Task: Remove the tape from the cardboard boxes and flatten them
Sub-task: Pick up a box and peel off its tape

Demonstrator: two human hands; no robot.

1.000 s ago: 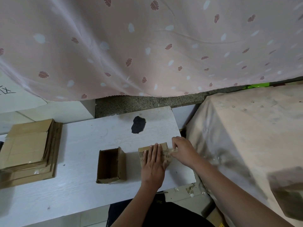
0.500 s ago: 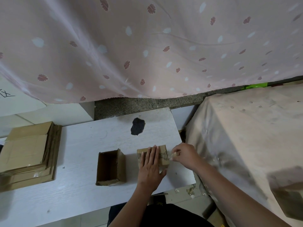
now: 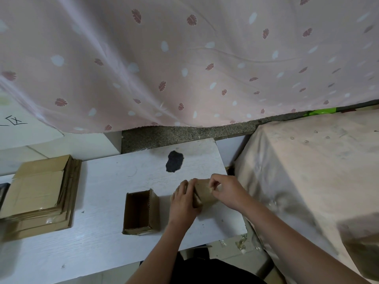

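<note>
1. Holding the small cardboard box between our hands on the white table.
2. Our left hand grips its left side.
3. Our right hand pinches its top right edge.

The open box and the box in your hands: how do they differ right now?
The open box stands untouched on the white table, its top open and its inside empty; the held box is still closed. The left hand grips the held box while the right hand pinches at its top, apparently at tape. Both are small brown cardboard boxes.
</note>
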